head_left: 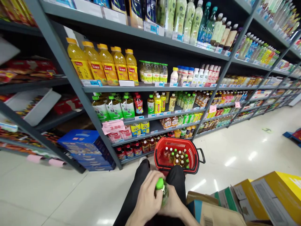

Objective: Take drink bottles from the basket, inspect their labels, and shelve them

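A green-capped drink bottle [165, 192] is held upright in front of my knees, between both hands. My left hand [148, 190] wraps round its left side close to the cap, fingers closed. Lower on the right side, my right hand [173, 201] grips the bottle's body, its fingers partly hidden behind it. Just past my knees, a red shopping basket [160, 163] stands on the floor, its black handle folded out to the right. Inside it several small bottles [176, 157] stand upright, some with green caps and others with white or pale ones.
Shelves of drinks [145, 88] run across the front and away to the right. Blue boxes [87, 147] are stacked at the left shelf post. Cardboard cartons [218, 213] stand close by on my right. A pink price card [114, 126] hangs from a lower shelf.
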A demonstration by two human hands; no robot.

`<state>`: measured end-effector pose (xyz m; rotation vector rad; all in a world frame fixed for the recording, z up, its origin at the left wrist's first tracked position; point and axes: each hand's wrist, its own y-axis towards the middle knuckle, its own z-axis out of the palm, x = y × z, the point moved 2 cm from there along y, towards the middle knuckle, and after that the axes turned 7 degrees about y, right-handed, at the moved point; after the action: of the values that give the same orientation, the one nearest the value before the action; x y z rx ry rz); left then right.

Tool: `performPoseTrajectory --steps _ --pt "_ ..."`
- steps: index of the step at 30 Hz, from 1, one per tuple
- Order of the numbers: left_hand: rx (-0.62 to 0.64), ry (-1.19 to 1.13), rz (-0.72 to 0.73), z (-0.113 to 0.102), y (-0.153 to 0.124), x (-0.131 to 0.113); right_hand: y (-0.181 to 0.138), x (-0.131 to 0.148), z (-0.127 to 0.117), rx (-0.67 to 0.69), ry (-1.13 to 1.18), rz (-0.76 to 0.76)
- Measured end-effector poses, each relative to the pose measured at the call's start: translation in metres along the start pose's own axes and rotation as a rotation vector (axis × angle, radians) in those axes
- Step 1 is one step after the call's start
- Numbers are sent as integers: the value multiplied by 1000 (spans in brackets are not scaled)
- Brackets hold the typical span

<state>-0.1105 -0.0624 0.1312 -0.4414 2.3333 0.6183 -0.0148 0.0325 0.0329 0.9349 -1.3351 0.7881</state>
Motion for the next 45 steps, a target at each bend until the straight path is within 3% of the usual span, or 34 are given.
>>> performPoseTrajectory --steps 4,9,11,14,17,21,24,27,36,45 --pt "-67 -314 -154 25 10 23 -3 -17 -13 -110 204 13" --pt "99 -1054 -551 105 -24 60 -13 -45 -33 -514 424 149" --pt "226 -1366 -734 133 -50 67 -11 -42 -32 -507 547 208" --pt "362 -1640 -904 155 -80 69 -4 -24 -27 -323 820 314" --pt "391 -1791 -918 160 -91 74 1 -10 -26 -202 976 409" --pt "480 -1904 -815 165 -92 86 -1 -11 -29 -144 1072 545" --pt "596 -1899 -746 172 -95 92 -3 -14 -33 -188 1120 648" --pt "581 -1897 -766 178 -96 96 -2 -15 -36 -254 1128 720" --pt "464 -1899 -915 177 -88 101 7 -15 -41 -397 1160 601" --pt "483 -1753 -842 149 -82 85 1 -20 -41 -294 1050 584"
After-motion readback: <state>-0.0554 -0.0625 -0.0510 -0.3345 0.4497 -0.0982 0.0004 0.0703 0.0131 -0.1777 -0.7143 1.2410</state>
